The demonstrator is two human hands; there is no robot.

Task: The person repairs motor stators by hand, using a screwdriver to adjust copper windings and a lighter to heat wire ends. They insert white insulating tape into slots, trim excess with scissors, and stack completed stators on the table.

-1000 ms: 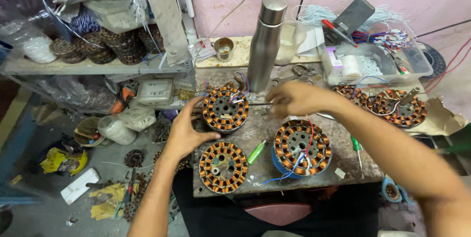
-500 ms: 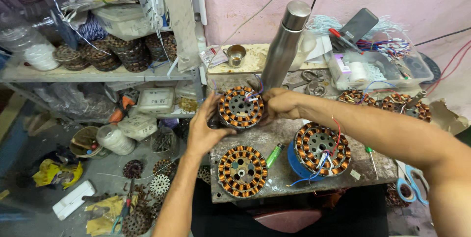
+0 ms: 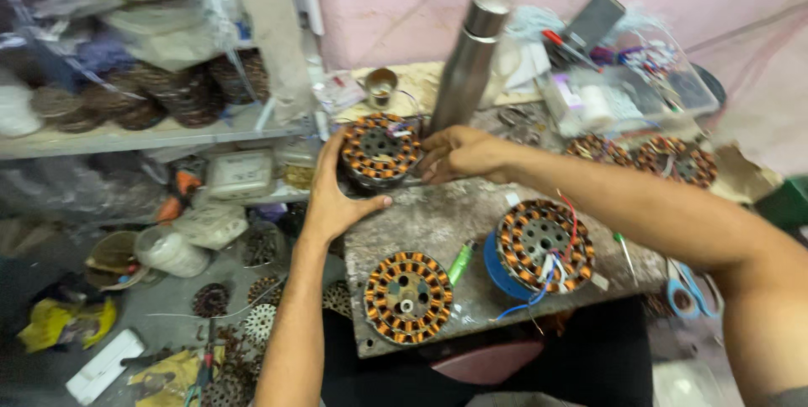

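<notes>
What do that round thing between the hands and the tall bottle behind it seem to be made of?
The round wound core, cupped by the left hand and touched by the right hand, looks like dark metal plates wrapped in shiny copper-coloured wire, with orange liners between the coils. The tall bottle seems to be brushed steel: dull grey sheen, with a brighter band under the cap.

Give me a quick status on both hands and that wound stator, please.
Left hand and right hand both gripping the far stator. Steel flask stands close behind.
</notes>
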